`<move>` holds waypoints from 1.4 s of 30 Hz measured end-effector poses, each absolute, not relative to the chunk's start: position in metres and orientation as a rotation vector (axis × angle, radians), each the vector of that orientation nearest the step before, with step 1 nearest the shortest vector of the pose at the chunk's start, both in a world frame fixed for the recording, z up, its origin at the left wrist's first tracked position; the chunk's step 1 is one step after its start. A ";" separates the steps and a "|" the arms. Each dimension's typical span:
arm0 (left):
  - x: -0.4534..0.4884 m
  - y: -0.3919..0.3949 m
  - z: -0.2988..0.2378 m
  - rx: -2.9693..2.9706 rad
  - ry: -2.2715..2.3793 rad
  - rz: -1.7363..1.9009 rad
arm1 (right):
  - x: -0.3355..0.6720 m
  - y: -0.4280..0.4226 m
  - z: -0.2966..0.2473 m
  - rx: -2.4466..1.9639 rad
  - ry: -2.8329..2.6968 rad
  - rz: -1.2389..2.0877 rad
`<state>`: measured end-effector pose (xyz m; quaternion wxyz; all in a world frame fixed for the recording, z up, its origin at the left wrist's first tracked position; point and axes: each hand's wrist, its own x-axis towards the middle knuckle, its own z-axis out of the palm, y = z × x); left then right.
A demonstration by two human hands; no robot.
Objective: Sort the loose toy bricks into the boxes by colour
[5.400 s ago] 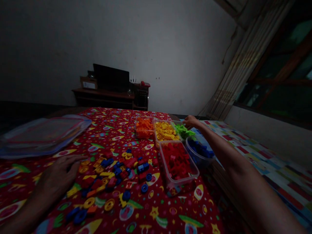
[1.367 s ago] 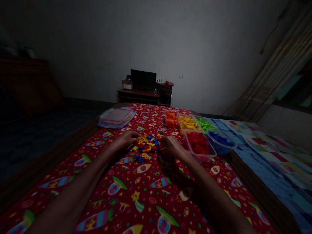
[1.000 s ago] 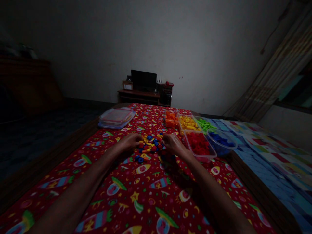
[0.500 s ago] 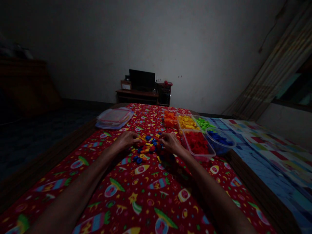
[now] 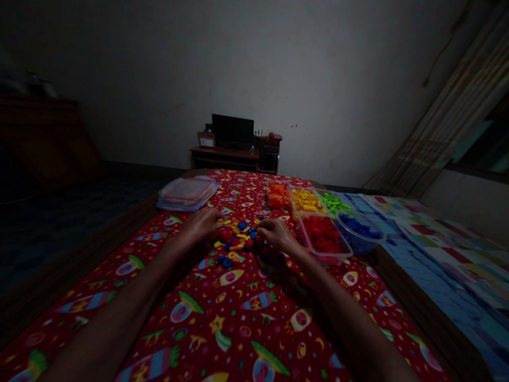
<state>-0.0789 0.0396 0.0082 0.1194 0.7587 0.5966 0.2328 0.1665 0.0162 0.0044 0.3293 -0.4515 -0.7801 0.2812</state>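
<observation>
A small pile of mixed red, blue, yellow and orange plastic pieces [image 5: 238,240] lies on a red patterned cloth [image 5: 238,318]. My left hand [image 5: 201,225] rests at the pile's left edge, fingers curled onto the pieces. At the pile's right edge my right hand [image 5: 275,233] has its fingers bent down among the pieces. In the dim light I cannot make out whether either hand holds a piece. To the right stand clear tubs of red pieces [image 5: 324,236], yellow pieces [image 5: 305,200], orange pieces [image 5: 277,194] and green pieces [image 5: 333,202], and a bowl of blue pieces [image 5: 360,229].
Stacked clear lids [image 5: 186,192] lie at the cloth's far left. A colourful checked mat [image 5: 445,249] runs along the right, past the table's wooden edge. A dark screen on a low cabinet [image 5: 234,146] stands against the back wall. Curtains hang at the right.
Both hands have drawn in on the pile from its two sides. Over five seconds ago my right hand was reaching out to the far tubs and the view was closer.
</observation>
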 end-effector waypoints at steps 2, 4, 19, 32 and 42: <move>-0.065 0.038 0.014 2.273 1.656 0.716 | 0.162 0.016 0.002 -1.155 -1.820 1.057; -0.046 0.032 0.017 2.301 1.518 0.766 | 0.158 0.016 -0.001 -1.081 -1.552 1.361; -0.045 0.027 0.025 2.417 1.590 0.838 | 0.155 0.013 0.005 -0.984 -0.998 1.738; -0.088 0.047 -0.002 2.231 1.752 0.302 | 0.175 0.036 -0.024 -1.301 -1.387 0.750; 0.036 0.152 0.074 2.457 1.642 0.700 | 0.170 0.040 -0.027 -1.238 -1.424 0.689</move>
